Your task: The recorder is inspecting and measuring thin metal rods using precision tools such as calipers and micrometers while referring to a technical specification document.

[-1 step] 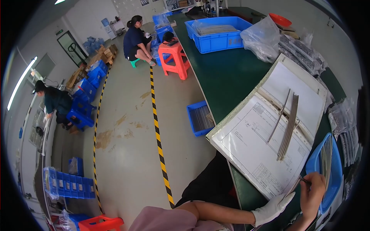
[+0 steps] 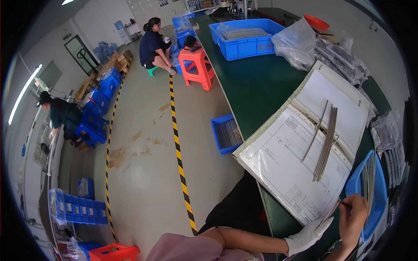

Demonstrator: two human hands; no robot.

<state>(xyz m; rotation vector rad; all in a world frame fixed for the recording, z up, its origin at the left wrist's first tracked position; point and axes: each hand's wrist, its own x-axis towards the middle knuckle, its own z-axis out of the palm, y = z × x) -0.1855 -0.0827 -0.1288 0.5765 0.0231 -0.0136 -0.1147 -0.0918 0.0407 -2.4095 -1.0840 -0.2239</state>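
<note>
My left hand [image 2: 308,237], in a white glove, is closed around a thin metal rod [image 2: 332,210] at the lower right. The rod slants up past the glove toward my other hand. My bare right hand [image 2: 353,219] pinches a small dark tool [image 2: 345,204] at the rod's upper end; its exact kind is hidden by the fingers. Just above both hands lies an open binder [image 2: 278,156] with drawing sheets in clear sleeves. Across it rest a bundle of thin metal rods [image 2: 327,145] and one separate rod [image 2: 314,132]. Beside my right hand, a blue basket [image 2: 356,179] holds more rods.
The green table [image 2: 257,93] carries a large blue crate [image 2: 248,51] of rods, a clear plastic bag [image 2: 296,45] and bagged parts [image 2: 342,61]. A blue bin [image 2: 217,135] stands beside the table's left edge. Farther off are a red stool [image 2: 197,65] and two people.
</note>
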